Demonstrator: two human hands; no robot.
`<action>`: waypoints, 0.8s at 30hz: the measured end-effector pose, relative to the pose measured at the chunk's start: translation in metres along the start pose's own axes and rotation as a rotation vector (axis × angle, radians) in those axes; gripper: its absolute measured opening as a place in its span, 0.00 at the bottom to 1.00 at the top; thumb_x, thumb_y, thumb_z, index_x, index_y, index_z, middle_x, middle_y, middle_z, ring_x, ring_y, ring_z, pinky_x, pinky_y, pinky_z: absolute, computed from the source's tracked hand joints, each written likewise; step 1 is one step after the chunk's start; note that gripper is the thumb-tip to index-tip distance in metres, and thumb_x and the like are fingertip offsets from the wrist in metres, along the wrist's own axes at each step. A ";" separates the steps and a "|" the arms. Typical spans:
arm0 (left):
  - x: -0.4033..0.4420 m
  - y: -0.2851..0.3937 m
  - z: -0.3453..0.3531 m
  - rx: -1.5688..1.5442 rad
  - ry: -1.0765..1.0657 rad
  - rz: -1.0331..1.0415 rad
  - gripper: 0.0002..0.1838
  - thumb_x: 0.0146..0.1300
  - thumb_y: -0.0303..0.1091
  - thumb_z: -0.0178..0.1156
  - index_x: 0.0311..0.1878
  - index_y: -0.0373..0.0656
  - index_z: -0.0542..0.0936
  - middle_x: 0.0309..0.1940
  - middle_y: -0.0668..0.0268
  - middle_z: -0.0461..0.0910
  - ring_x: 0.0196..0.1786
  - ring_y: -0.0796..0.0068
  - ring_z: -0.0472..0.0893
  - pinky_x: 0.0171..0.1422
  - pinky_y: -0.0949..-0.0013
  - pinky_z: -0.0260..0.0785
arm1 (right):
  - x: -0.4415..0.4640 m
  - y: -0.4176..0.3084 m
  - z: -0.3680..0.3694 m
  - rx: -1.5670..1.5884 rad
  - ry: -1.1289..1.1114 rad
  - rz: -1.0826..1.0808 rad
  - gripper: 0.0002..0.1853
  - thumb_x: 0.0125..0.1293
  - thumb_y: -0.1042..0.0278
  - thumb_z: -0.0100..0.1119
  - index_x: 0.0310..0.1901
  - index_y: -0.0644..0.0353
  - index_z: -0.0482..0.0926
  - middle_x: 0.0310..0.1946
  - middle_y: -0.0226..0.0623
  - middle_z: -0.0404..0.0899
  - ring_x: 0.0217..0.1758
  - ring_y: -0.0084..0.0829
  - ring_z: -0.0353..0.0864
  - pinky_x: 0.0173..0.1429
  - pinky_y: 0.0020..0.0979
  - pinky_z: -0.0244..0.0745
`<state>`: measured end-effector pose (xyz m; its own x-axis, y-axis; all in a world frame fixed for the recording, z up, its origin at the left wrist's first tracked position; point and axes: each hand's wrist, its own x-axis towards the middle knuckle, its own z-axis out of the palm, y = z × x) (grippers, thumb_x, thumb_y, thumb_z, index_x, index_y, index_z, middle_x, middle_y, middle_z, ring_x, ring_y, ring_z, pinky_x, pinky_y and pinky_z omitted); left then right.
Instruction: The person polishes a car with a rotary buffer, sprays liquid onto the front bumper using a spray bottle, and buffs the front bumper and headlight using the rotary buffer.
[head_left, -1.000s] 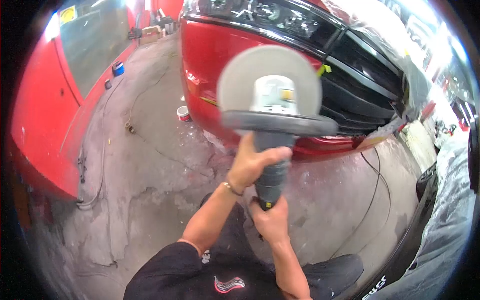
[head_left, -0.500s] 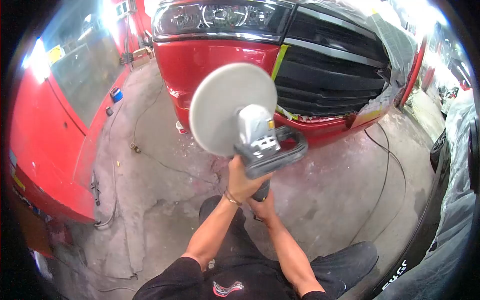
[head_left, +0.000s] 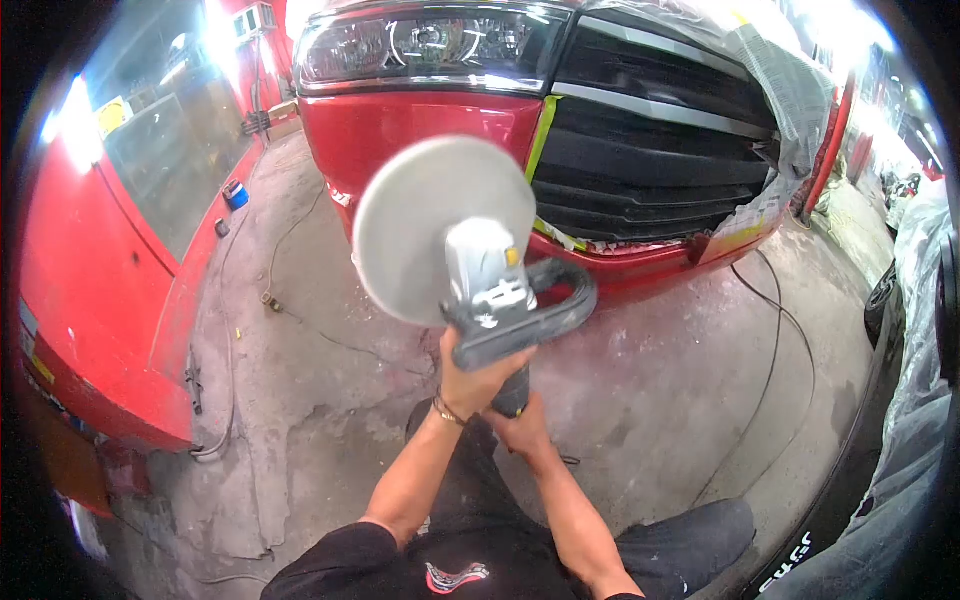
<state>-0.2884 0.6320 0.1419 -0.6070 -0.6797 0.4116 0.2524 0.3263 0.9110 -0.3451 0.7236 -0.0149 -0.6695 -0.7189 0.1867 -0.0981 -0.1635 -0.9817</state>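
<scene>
Both my hands hold a polisher (head_left: pixel 480 265) in front of a red car bumper (head_left: pixel 350 140). Its round, pale pad (head_left: pixel 405 225) faces the bumper and looks blurred; whether it touches the paint I cannot tell. My left hand (head_left: pixel 468 388) is closed on the black loop handle (head_left: pixel 570 300) side of the tool, near its head. Lower down, my right hand (head_left: pixel 524 428) wraps the dark rear grip. Above the pad is the headlight (head_left: pixel 430 45), and right of it a black grille (head_left: pixel 650 150) edged with yellow-green tape (head_left: pixel 541 140).
Plastic sheeting and masking paper (head_left: pixel 790 90) cover the car's upper right. A dark cable (head_left: pixel 778 330) curves over the concrete floor at right. Along the red wall (head_left: pixel 100 260) at left stand a blue can (head_left: pixel 236 194) and another cable (head_left: pixel 230 400). A plastic-covered vehicle (head_left: pixel 915 330) borders the right.
The polisher and both hands have shifted left and slightly down across the bumper. The pad now hides the small white pot on the floor. My grip looks the same.
</scene>
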 end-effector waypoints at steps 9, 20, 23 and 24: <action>0.028 0.000 0.013 -0.076 -0.093 0.095 0.31 0.55 0.28 0.85 0.61 0.32 0.83 0.51 0.60 0.92 0.53 0.72 0.89 0.62 0.63 0.83 | 0.004 -0.042 -0.001 0.156 0.134 0.058 0.11 0.63 0.75 0.75 0.47 0.62 0.86 0.40 0.28 0.88 0.37 0.22 0.85 0.41 0.30 0.80; 0.081 0.016 -0.052 -0.583 -0.219 0.013 0.29 0.61 0.36 0.78 0.60 0.30 0.81 0.49 0.51 0.88 0.50 0.57 0.91 0.51 0.54 0.88 | 0.039 -0.125 0.046 -0.319 0.242 -0.144 0.15 0.59 0.70 0.76 0.45 0.65 0.83 0.33 0.44 0.89 0.36 0.38 0.89 0.44 0.42 0.81; 0.088 -0.003 -0.088 -0.553 -0.129 0.130 0.34 0.65 0.54 0.72 0.58 0.30 0.81 0.48 0.50 0.88 0.48 0.56 0.91 0.50 0.54 0.88 | 0.054 -0.149 0.059 -0.566 0.125 -0.114 0.21 0.58 0.67 0.76 0.52 0.61 0.81 0.37 0.62 0.88 0.47 0.64 0.90 0.49 0.53 0.83; 0.087 -0.004 -0.092 -0.576 -0.071 0.110 0.35 0.66 0.57 0.70 0.58 0.30 0.81 0.47 0.50 0.88 0.48 0.56 0.91 0.50 0.54 0.88 | 0.060 -0.156 0.059 -0.600 0.081 -0.116 0.21 0.58 0.67 0.76 0.52 0.61 0.81 0.38 0.62 0.88 0.48 0.66 0.89 0.49 0.55 0.82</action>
<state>-0.2727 0.5109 0.1770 -0.5981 -0.6101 0.5197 0.6730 -0.0302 0.7390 -0.3260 0.6661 0.1512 -0.6812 -0.6617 0.3133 -0.5552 0.1880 -0.8102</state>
